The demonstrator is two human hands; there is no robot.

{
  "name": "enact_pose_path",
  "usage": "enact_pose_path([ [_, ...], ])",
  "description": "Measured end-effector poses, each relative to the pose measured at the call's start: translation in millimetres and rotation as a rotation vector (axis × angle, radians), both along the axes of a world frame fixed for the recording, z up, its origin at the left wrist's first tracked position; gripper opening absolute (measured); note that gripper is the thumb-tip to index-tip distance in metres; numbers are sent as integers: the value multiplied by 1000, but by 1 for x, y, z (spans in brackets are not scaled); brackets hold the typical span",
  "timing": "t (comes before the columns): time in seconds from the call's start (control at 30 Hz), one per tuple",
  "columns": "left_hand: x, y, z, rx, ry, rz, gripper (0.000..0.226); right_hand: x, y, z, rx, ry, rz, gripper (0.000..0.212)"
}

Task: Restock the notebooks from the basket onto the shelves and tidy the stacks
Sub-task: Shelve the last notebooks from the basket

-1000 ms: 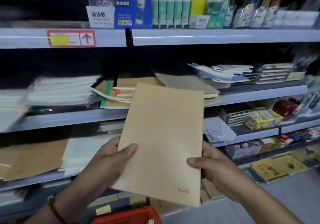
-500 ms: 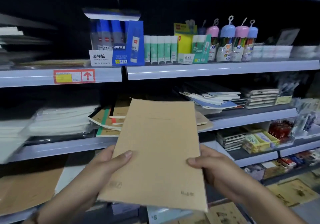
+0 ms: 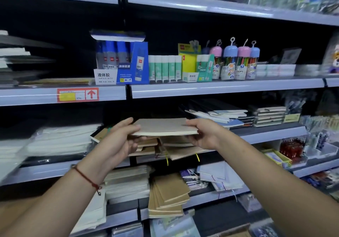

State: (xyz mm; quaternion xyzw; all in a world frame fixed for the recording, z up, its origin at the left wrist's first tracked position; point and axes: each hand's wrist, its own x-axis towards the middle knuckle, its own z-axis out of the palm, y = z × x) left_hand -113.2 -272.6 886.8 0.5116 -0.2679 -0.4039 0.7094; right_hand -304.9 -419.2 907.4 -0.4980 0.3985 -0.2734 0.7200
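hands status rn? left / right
Left hand: grips the left edge of the kraft notebook, held flat.
Right hand: grips the notebook's right edge.

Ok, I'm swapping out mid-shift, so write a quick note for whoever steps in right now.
Left hand and right hand each grip one end of a tan notebook, held flat just above the messy brown stack on the middle shelf.
Done: notebook brought up to the shelf.
Left: set it down, square the stack, fetch more. The basket is out of view.
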Motion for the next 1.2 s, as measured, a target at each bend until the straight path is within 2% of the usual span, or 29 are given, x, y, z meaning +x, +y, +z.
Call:
enact_pose_path([
  [0.1,8,-25,2,22,-125,79,55,13,-15,2,-135,136,28,8],
  [0.2,12,-47,-1,101,-337,145,52,24,-30,-4,-352,322,-17,10],
  [0.3,21,-67,-12,251,-680,182,41,33,-40,-13,-607,624,40,9],
  [0.4,24,-78,-16,423,-1029,170,36,36,-44,-22,-876,953,118,30],
  [0.5,25,-80,-14,516,-1278,154,37,37,-39,-22,-961,1076,89,40],
  [0.6,28,-78,-15,557,-1399,122,40,37,-39,-29,-972,1101,64,43],
  [0.7,24,-70,-22,565,-1466,150,47,32,-37,-35,-1115,1126,14,43],
  [0.8,16,-46,-38,383,-1441,329,41,26,-22,-42,-1328,920,-149,35],
  [0.87,11,-27,-50,261,-1389,398,29,24,2,-44,-1462,689,-135,28],
  [0.93,5,-9,-65,200,-1321,408,19,24,33,-51,-1506,503,14,23],
  [1.03,8,9,-107,228,-1369,309,15,25,79,-83,-1544,412,296,22],
  [1.1,17,17,-151,339,-1457,101,35,30,97,-124,-1480,452,482,26],
  [1.2,24,39,-226,639,-1476,-234,60,37,108,-206,-1265,682,730,34],
])
